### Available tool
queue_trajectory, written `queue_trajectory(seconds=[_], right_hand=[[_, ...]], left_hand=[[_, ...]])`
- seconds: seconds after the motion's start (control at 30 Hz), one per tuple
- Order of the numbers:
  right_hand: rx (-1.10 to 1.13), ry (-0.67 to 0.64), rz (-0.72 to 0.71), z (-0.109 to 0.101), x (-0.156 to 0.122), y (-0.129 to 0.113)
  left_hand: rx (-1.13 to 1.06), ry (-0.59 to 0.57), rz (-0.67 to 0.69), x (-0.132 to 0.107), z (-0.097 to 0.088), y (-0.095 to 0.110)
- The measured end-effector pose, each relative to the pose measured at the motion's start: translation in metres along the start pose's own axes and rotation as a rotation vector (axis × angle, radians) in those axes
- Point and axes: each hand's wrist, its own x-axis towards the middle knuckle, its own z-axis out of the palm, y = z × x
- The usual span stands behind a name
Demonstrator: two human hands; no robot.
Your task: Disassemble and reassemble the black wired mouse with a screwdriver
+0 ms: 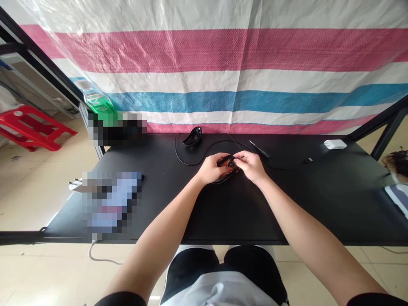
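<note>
Both hands at the opened mouse base (228, 168) on the black desk (223, 221)

From my distant view, the left hand (210, 168) grips the base by its side, and the right hand (250, 165) presses its fingers together over the red-brown circuit board (230, 169); what they pinch is too small for me to tell. The mouse top shell (193, 136) lies beyond, the black cable (188, 160) curves beside it, and a small screwdriver (259, 149) rests just right.

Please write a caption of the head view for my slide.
Left hand and right hand hold a mouse circuit board.
</note>
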Motion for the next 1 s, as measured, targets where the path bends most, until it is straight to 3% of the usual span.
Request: queue_trajectory(seconds=[0.37,1.0], right_hand=[[0.012,-0.126,0.020,-0.0080,0.0018,-0.0009],[0.014,-0.151,0.039,-0.0097,0.0021,-0.0026]], left_hand=[[0.036,-0.025,0.015,0.0002,-0.0035,-0.0004],[0.044,-0.049,0.019,0.0023,-0.0048,-0.0035]])
